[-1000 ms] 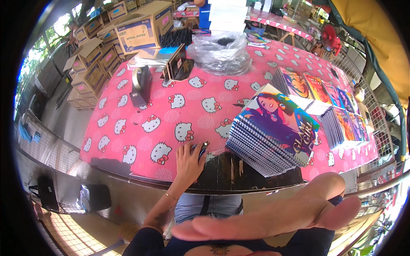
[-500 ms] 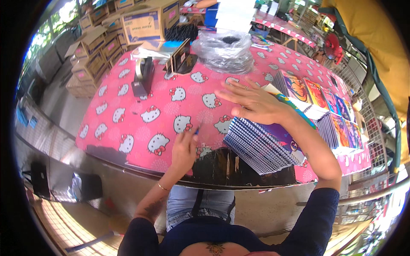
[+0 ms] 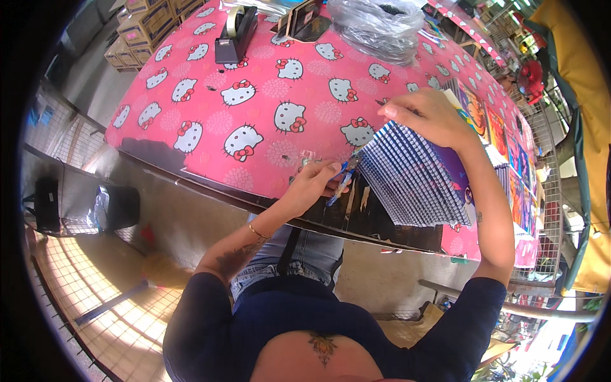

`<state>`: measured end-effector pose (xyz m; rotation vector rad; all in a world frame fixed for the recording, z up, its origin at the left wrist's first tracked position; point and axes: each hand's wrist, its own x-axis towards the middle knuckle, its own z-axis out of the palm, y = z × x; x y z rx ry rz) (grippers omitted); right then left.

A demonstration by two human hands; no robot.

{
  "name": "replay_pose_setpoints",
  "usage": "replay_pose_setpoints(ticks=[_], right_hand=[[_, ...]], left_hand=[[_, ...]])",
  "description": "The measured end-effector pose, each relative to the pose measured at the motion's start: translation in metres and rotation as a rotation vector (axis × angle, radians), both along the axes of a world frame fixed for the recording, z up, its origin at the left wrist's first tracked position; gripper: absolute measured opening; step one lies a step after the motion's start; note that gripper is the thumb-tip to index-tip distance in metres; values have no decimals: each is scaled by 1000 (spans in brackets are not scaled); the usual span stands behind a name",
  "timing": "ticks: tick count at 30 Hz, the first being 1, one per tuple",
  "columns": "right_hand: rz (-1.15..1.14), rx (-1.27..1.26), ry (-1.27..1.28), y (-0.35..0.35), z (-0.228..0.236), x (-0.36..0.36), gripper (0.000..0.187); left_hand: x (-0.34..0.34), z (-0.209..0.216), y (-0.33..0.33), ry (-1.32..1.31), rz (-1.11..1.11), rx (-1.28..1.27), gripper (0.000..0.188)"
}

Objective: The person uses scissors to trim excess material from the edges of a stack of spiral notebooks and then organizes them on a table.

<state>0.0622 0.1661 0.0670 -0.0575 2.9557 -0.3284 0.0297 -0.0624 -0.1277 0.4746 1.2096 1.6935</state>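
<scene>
My left hand [image 3: 316, 184] is closed round blue-handled pliers [image 3: 345, 173]. The jaws reach the left side of a stack of spiral notebooks [image 3: 414, 175], close to the spiral ends. These notebooks lie fanned in a slanting pile, with white-and-blue coils facing me and a purple cover showing on the right. At the far end of the pile, my right hand [image 3: 429, 118] curls over the notebooks, thumb toward the left. Its fingertips are partly hidden.
More colourful notebooks [image 3: 499, 134] stand in piles at the right. A black tape dispenser [image 3: 235, 38], a dark box-like stand [image 3: 309, 22] and a plastic-wrapped coil bundle [image 3: 375, 28] sit at the back of the pink table [image 3: 261, 146]. Cartons [image 3: 149, 28] are stacked beyond.
My left hand has moved right, bringing the pliers to the notebook coils. My right hand, stretched out before, has curled over the far end of the pile. The view has tilted down.
</scene>
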Motion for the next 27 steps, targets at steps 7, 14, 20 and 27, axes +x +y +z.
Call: replay_pose_setpoints(ticks=[7, 14, 20, 27], right_hand=[[3, -22, -6, 5, -1, 0, 48], [38, -76, 133, 7, -10, 0, 58], [29, -138, 174, 6, -12, 2, 57], [-7, 2, 3, 3, -1, 1, 49]], left_hand=[[5, -7, -1, -50, 20, -28, 40], [5, -15, 2, -93, 26, -66, 42], [8, -15, 5, -115, 50, -26, 39], [10, -12, 6, 528, 151, -161, 37]])
